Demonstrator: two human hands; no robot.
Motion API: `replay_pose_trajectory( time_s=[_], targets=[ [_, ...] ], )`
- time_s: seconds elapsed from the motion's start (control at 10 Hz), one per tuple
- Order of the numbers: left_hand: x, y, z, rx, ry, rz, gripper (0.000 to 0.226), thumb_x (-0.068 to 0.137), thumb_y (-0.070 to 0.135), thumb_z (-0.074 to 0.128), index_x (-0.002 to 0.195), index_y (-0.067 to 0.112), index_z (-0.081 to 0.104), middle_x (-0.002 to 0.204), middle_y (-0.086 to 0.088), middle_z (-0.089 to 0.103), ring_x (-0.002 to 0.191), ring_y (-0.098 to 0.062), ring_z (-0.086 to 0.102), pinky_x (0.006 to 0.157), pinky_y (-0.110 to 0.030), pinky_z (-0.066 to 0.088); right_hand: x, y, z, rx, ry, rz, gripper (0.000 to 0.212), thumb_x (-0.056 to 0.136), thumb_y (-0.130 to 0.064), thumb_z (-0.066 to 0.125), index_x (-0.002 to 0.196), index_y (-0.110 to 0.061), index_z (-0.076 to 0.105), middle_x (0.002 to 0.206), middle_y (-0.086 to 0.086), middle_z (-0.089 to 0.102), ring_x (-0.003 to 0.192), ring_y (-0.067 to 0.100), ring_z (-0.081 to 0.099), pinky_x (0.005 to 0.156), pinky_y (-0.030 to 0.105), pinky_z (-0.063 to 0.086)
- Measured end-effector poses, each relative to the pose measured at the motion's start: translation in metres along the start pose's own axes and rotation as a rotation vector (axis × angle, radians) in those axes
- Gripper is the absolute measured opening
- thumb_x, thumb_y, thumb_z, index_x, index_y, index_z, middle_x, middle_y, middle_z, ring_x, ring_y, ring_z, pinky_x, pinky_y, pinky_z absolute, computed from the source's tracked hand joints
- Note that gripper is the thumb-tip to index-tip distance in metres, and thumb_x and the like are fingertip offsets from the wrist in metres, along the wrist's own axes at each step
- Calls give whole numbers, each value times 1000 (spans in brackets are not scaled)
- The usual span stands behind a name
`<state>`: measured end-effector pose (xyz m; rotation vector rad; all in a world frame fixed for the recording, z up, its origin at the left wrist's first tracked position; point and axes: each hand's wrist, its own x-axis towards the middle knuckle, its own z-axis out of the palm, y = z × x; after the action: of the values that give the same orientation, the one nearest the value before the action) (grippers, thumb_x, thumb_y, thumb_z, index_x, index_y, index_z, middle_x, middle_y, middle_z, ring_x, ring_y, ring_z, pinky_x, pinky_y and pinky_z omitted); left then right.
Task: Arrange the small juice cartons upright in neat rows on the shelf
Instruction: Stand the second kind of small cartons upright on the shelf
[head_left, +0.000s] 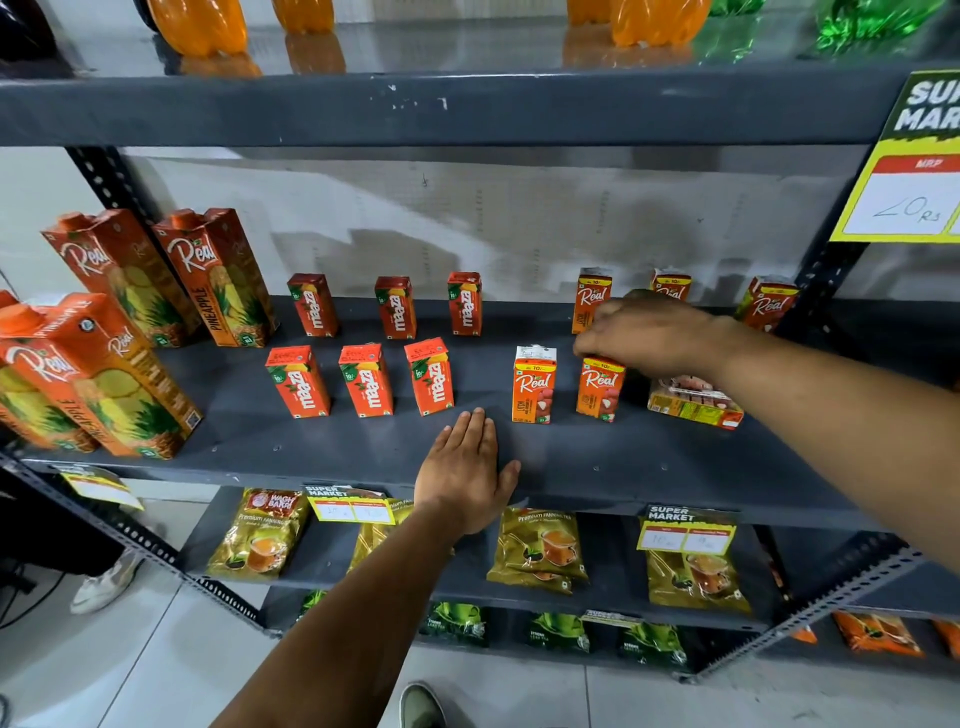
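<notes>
On the grey shelf (363, 452) small red Maaza cartons stand upright in two rows of three, such as one in the front row (298, 382). To their right stand small orange Real cartons: one upright in front (533, 384), three at the back, partly hidden by my arm. My right hand (649, 332) grips the top of a second front-row Real carton (598, 389), which stands upright. Another Real carton (693, 402) lies flat just right of it, under my wrist. My left hand (465, 475) rests flat, palm down, on the shelf's front edge.
Tall Real pineapple cartons (218, 275) stand at the shelf's left end. Orange and green bottles (200, 26) sit on the shelf above. Tea packets (540, 545) lie on the shelf below. A yellow price sign (909, 171) hangs on the right upright.
</notes>
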<state>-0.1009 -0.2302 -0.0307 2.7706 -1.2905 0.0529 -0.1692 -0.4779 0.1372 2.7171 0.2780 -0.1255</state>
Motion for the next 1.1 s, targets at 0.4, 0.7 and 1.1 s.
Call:
replay_pose_trajectory(
  time_s=[0.4, 0.7, 1.1],
  targets=[
    [-1, 0, -1, 7, 10, 10, 82, 88, 61, 1, 149, 8, 9, 160, -11, 6, 146, -23, 1, 115, -35, -1, -20, 36, 14, 223, 77, 302, 75, 77, -13, 71, 142, -23, 35, 145, 7, 44, 125, 28, 47, 96, 38, 44],
    [-2, 0, -3, 22, 7, 15, 77, 92, 58, 9, 149, 6, 11, 160, -12, 8, 146, -24, 3, 115, -36, -1, -61, 44, 89, 538, -365, 626, 97, 67, -28, 82, 146, -11, 29, 143, 12, 46, 121, 29, 50, 95, 32, 42],
    [-1, 1, -2, 44, -7, 8, 77, 92, 58, 7, 149, 7, 10, 160, -11, 7, 146, -23, 3, 115, -35, 0, -81, 20, 122, 786, 53, 936, 56, 63, -22, 84, 112, -16, 58, 106, 10, 65, 84, 22, 54, 71, 30, 42]
  ],
)
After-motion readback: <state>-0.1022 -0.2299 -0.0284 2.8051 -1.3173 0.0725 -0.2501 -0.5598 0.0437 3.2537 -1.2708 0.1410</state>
